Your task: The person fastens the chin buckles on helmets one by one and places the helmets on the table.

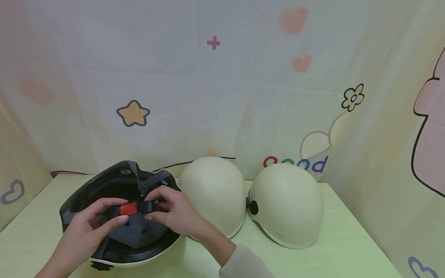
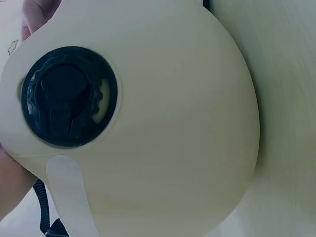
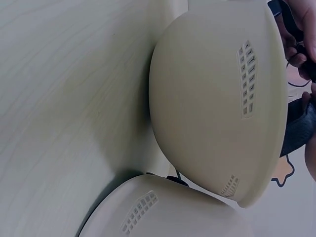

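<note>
A cream helmet [image 1: 135, 258] lies upside down on the left of the table, its black padded inside facing up. Above that opening, my left hand [image 1: 87, 224] pinches the chin strap's buckle at its red part [image 1: 128, 209] between thumb and fingers. Opposite it, my right hand [image 1: 177, 208] pinches the black part of the buckle [image 1: 148, 207]. The two parts meet or nearly meet; whether they are locked I cannot tell. In the left wrist view the helmet's shell with a round black knob [image 2: 69, 96] hides most of the hand. Dark strap webbing [image 3: 296, 128] shows in the right wrist view.
Two more cream helmets stand dome up to the right: one in the middle [image 1: 212, 193], close beside the upturned one, and another [image 1: 288, 204] with a black side knob. The pale table [image 1: 347, 247] ends at a printed curtain [image 1: 222, 96] behind.
</note>
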`<action>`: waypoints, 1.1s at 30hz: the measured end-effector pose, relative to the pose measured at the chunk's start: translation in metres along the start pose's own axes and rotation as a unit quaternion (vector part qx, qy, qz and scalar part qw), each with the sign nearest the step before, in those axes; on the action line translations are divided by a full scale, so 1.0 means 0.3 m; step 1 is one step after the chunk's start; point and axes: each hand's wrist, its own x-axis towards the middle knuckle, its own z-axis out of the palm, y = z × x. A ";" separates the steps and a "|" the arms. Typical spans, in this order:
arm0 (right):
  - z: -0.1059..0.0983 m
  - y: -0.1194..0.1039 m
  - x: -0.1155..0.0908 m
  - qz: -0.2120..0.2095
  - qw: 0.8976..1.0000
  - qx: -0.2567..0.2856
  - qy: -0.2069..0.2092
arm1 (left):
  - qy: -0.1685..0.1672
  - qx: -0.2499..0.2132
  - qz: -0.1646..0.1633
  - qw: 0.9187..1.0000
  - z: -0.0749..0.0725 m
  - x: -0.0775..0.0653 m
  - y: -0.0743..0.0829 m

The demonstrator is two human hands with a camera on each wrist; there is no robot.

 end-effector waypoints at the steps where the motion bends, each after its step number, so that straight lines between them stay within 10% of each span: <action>1: 0.000 0.001 -0.001 -0.003 1.000 0.005 0.001 | 0.004 0.002 0.001 1.000 0.001 -0.001 0.000; 18: -0.015 -0.008 -0.001 0.042 0.998 0.033 0.023 | 0.035 -0.021 0.107 0.993 0.014 0.001 0.013; 33: -0.012 -0.023 0.003 0.057 0.997 0.055 0.025 | 0.100 -0.008 0.098 0.990 0.028 0.002 0.012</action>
